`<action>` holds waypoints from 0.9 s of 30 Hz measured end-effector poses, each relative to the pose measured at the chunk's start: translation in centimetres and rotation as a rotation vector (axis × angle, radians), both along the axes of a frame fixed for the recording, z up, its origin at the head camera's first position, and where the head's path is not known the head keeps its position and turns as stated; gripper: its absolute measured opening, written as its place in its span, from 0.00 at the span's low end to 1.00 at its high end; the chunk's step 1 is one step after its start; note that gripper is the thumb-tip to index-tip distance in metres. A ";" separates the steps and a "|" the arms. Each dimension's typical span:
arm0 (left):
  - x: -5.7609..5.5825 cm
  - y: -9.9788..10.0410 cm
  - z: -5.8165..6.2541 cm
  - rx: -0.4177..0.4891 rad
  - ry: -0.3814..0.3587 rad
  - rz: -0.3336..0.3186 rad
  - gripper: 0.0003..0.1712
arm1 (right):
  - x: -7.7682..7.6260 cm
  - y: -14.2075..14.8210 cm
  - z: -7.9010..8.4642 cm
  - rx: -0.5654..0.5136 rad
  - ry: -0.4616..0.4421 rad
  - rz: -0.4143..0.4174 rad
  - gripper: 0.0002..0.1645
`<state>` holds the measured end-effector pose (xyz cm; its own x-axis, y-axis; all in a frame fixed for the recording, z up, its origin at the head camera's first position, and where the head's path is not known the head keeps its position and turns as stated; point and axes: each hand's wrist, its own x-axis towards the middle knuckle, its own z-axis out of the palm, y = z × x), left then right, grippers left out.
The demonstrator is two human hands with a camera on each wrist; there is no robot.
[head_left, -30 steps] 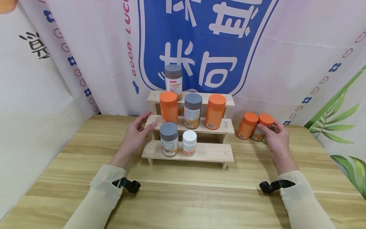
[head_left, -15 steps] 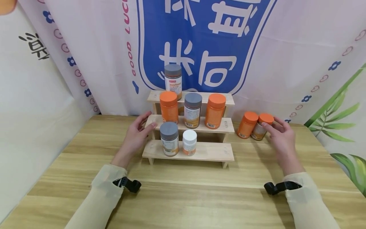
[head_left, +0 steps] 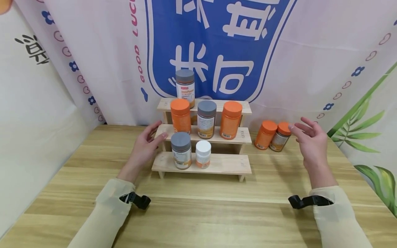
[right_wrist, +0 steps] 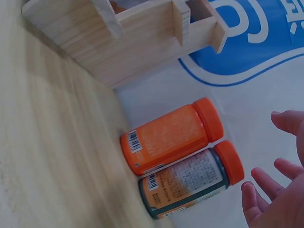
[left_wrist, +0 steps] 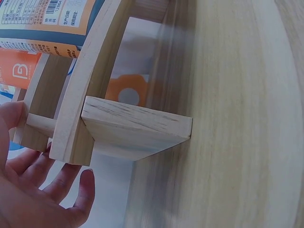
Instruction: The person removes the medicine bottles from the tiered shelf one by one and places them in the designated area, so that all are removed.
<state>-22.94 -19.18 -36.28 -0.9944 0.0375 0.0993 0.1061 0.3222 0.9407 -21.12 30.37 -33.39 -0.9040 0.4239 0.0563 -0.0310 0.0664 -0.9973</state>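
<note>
Two hands flank a three-tier wooden step shelf (head_left: 217,164) of supplement bottles on the tabletop (head_left: 198,213).

The left hand (head_left: 144,148), fingers straight and released, rests against the shelf's left end at 9 o'clock; the right hand (head_left: 311,143) hovers with fingers spread, grasping nothing, just beside the amber orange-capped bottle (head_left: 280,136); that bottle touches an orange bottle (head_left: 265,134) on the tabletop, at 3 o'clock from the shelf; a white-capped bottle (head_left: 203,154) and a grey-capped bottle (head_left: 181,150) stand on the lowest tier.

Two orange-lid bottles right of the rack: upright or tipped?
Upright. Both bottles stand on the table, lids up, untouched.
</note>
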 end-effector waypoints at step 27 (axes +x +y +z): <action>0.2 -0.1 -0.1 0.031 0.004 -0.006 0.41 | 1.6 -7.7 4.6 0.347 0.124 0.336 0.35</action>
